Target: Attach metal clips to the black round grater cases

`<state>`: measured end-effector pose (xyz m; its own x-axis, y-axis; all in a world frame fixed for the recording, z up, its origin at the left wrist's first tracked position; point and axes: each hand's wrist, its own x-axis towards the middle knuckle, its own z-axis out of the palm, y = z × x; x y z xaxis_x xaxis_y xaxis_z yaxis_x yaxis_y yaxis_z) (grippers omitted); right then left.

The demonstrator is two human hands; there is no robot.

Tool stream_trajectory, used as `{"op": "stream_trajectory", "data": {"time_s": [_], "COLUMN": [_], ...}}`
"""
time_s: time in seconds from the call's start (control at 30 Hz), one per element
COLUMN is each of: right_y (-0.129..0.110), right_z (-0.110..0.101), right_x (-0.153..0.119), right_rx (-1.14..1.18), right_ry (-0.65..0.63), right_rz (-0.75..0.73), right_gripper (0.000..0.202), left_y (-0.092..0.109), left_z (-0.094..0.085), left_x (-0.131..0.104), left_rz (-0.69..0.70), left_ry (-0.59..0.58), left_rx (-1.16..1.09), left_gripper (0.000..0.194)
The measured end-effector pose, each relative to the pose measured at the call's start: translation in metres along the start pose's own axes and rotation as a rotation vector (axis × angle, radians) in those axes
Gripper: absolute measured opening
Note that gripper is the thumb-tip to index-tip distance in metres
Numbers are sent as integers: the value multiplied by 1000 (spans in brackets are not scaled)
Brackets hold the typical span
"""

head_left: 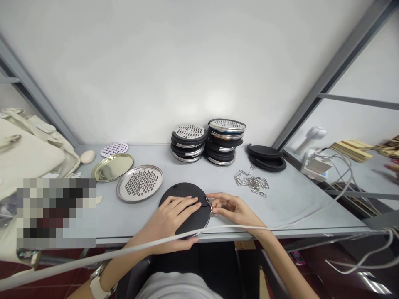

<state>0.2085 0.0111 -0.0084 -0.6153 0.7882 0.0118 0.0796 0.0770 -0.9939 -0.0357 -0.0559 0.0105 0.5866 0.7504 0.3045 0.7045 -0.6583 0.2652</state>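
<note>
A round black disc [193, 218] lies at the table's front edge. My left hand [171, 220] rests over its left side, fingers spread on top and thumb at the lower rim. At the disc's right edge my right hand [229, 207] pinches a small silver clip [209, 205] between thumb and fingers. A pile of similar metal clips [254, 182] lies to the upper right. Left of the disc are a round metal grater plate [140, 183] and a shiny gold-toned round tray [112, 167].
Two stacks of black and metal discs, the left stack [189, 143] and right stack [225, 142], stand near the wall. Black round covers [266, 157] lie right. A white cable [174, 237] crosses in front of the forearms. A cream bag [34, 145] is at left.
</note>
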Motion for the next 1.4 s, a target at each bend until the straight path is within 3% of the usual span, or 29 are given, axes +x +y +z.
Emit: {"op": "stream_trajectory", "data": {"time_s": [1.4], "right_y": [-4], "right_z": [1], "right_x": [-2], "right_rx": [-101], "right_ry": [16], "right_rz": [-14], "right_gripper": [39], "left_y": [-2], "left_z": [2], "left_x": [-2], "left_rz": [-24], "left_ry": [-28], "left_rx": [3], "left_gripper": [67]}}
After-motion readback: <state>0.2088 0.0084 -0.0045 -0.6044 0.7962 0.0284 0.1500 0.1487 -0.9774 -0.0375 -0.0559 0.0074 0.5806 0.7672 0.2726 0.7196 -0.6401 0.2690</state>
